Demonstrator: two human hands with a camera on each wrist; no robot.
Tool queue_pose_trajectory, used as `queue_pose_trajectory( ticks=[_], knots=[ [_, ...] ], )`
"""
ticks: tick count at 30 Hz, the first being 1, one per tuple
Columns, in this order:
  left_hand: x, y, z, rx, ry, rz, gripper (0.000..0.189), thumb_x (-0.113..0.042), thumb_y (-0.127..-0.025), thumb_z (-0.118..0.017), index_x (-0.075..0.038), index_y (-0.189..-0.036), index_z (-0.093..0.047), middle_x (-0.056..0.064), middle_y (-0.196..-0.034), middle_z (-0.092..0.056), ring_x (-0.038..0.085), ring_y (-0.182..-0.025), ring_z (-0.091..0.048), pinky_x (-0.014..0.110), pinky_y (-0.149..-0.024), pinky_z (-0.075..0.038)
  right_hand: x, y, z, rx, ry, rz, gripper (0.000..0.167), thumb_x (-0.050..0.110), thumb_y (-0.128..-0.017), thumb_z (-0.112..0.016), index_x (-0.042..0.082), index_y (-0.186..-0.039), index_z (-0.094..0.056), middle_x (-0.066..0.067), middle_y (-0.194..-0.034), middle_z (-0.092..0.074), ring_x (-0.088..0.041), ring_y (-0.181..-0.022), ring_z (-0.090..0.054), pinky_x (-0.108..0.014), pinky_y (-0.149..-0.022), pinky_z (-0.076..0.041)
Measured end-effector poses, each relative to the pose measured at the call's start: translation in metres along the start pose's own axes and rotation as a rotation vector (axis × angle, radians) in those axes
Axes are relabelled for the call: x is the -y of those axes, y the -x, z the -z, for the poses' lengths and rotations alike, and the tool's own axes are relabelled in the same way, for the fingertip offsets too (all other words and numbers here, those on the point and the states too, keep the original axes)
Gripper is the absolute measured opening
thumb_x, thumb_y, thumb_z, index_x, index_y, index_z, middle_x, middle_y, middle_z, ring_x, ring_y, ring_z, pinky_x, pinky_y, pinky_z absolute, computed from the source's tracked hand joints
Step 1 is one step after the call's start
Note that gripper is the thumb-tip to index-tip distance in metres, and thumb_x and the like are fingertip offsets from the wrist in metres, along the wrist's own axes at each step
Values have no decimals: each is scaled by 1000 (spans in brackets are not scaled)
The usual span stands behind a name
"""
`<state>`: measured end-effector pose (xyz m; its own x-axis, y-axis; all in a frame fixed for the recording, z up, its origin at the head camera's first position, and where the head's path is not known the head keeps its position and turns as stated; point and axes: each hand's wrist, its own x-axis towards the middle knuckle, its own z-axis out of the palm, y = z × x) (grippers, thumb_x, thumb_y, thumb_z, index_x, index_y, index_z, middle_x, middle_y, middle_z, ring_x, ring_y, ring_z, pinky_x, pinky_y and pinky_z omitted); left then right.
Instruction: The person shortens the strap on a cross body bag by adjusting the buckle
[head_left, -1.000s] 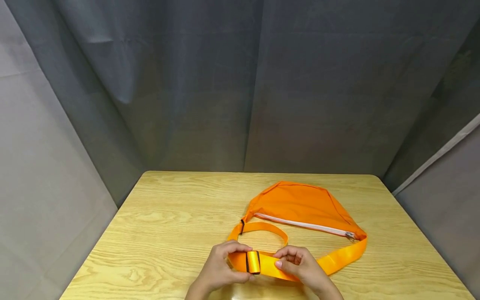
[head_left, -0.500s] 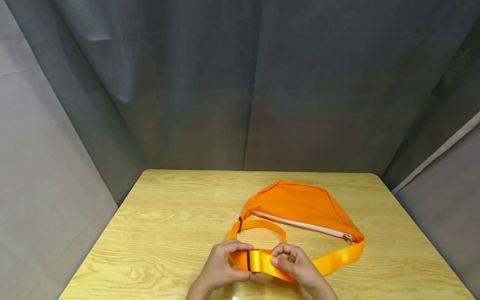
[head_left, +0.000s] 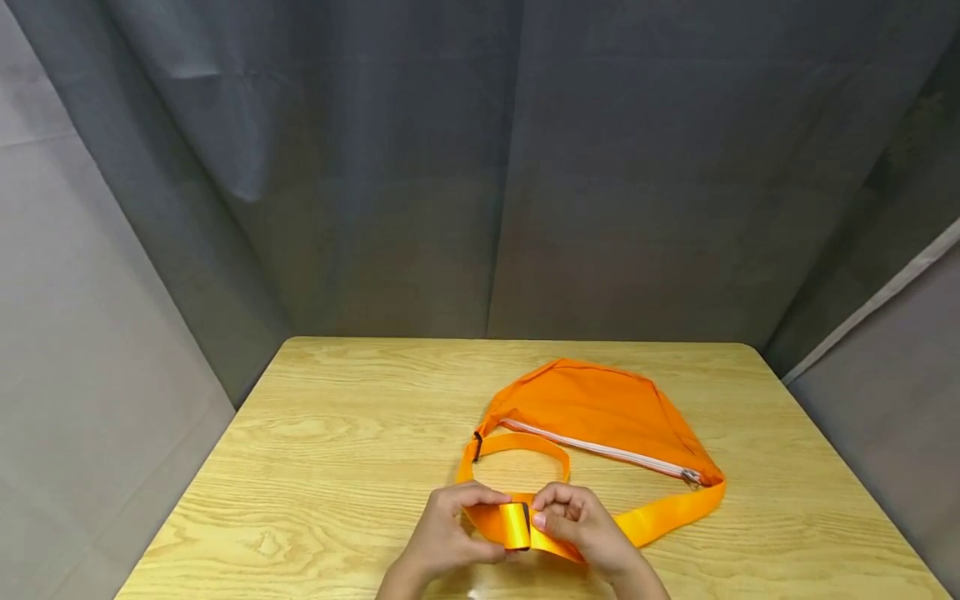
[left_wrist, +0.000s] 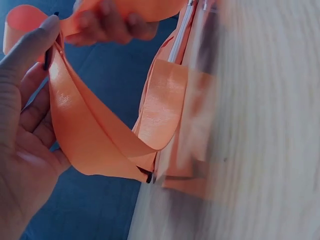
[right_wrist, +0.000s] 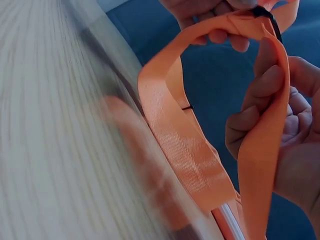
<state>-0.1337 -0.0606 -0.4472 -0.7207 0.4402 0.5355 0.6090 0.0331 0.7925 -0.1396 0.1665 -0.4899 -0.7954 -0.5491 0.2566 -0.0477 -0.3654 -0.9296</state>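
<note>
An orange waist bag [head_left: 600, 408] lies on the table, its strap [head_left: 667, 518] running toward me. My left hand [head_left: 457, 529] pinches the strap at a black slide buckle [head_left: 526, 525], thumb below and fingers above. A short loop of strap bulges out of the buckle; the left wrist view shows this loop [left_wrist: 22, 25] beyond the thumb. Right beside the buckle, my right hand [head_left: 581, 527] pinches the strap between thumb and curled fingers. In the right wrist view the strap [right_wrist: 265, 150] passes across the right hand's fingers [right_wrist: 262, 85].
A white zipper [head_left: 600, 447] crosses the bag's near side, its metal pull at the right end. A black ring [head_left: 477, 447] joins strap and bag at left. The wooden table [head_left: 322, 467] reaches back to grey curtains [head_left: 390, 208], with pale panels at both sides.
My right hand has slid left along the strap up to the buckle. The buckle has shifted slightly right and turned, with the strap loop now left of its visible bar.
</note>
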Motion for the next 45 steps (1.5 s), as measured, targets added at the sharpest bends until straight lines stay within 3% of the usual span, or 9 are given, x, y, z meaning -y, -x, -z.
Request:
queue_pose_trajectory(
  ticks=[4, 9, 12, 16, 21, 31, 37, 40, 45],
  knots=[
    [8, 3, -1, -13, -15, 12, 46, 3, -54, -86, -3, -97, -69, 4, -92, -68, 13, -83, -63, 35, -73, -52, 3, -1, -1, -7, 29, -19, 18, -7, -92, -47, -1, -103, -59, 1, -86, -61, -3, -72, -52, -16, -62, -44],
    [25, 9, 1, -33, -38, 54, 51, 1, -53, -88, -13, -99, -69, -3, -95, -68, 14, -86, -63, 30, -77, -50, 11, 5, 6, -53, 171, -102, 20, 0, -92, -53, -9, -110, -56, -4, -95, -63, -7, -79, -56, -19, -66, -47],
    [29, 10, 3, -31, -22, 54, 50, -1, -55, -87, -15, -99, -70, -4, -96, -68, 15, -87, -63, 30, -78, -50, 13, 7, 10, -59, 215, -127, 21, 1, -91, -55, -13, -107, -55, -3, -91, -62, -6, -76, -55, -18, -64, -46],
    [33, 10, 2, -27, -28, 4, 47, -3, -57, -87, -12, -99, -69, -3, -96, -68, 16, -86, -63, 31, -76, -50, 10, 7, 10, -49, 190, -74, 17, -3, -90, -55, -17, -100, -53, 0, -85, -60, -4, -70, -50, -16, -58, -42],
    [32, 10, 0, -26, -29, 23, 47, -4, -57, -87, -12, -99, -69, -3, -96, -67, 15, -86, -63, 31, -77, -51, 4, 2, 3, -55, 146, 1, 14, -6, -90, -53, -18, -98, -52, 1, -85, -59, -4, -69, -49, -16, -57, -41],
    [8, 5, 2, -33, -22, 46, 46, 4, -54, -87, -2, -96, -69, 4, -91, -68, 13, -86, -62, 32, -76, -51, -2, -1, 0, -39, 82, -37, 20, -6, -92, -48, -23, -101, -43, 1, -85, -57, -4, -69, -47, -16, -58, -40],
    [29, 8, -3, -30, -26, 30, 48, -4, -55, -89, -6, -98, -69, 1, -91, -68, 13, -84, -62, 31, -74, -51, -1, -4, -2, -56, 116, -67, 23, -3, -92, -51, -23, -104, -46, -2, -89, -59, -5, -72, -50, -16, -60, -42],
    [41, 11, -3, -26, -56, 24, 48, -13, -57, -89, -9, -100, -69, -2, -93, -68, 12, -85, -62, 31, -74, -51, 2, -3, -4, -68, 146, -83, 25, -2, -91, -53, -20, -108, -48, -5, -95, -61, -7, -77, -54, -18, -65, -46],
    [42, 12, 0, -24, -58, 42, 46, -21, -61, -88, -10, -102, -70, -4, -96, -67, 13, -87, -63, 30, -76, -50, 8, -1, -10, -44, 294, -39, 38, 0, -88, -61, -10, -122, -49, -18, -117, -56, -18, -102, -56, -25, -84, -46]
  ],
)
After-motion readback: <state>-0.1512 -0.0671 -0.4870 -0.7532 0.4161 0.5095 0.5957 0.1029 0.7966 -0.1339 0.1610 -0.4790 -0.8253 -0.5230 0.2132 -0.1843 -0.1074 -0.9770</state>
